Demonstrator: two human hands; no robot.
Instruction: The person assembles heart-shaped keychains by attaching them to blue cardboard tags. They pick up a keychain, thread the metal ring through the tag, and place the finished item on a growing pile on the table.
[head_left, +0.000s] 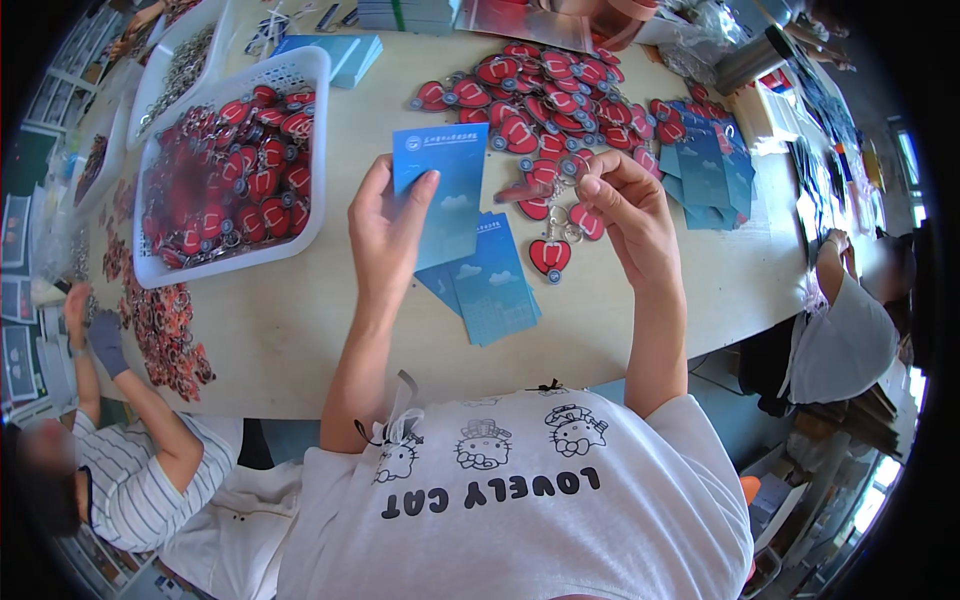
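Note:
My left hand grips a blue printed card upright, thumb across its front. In my right hand, thumb and forefinger pinch the metal end of a red keychain, which looks slightly blurred and edge-on beside the card. Below the held card, a few similar blue cards lie fanned on the table. A red heart-shaped keychain with a round blue tag rests under my right hand. Beyond both hands spreads a loose pile of such keychains.
A white plastic basket full of red keychains stands at left, with loose keychains beside it. More blue cards lie at right, and card stacks at the back. Other people sit at left and right.

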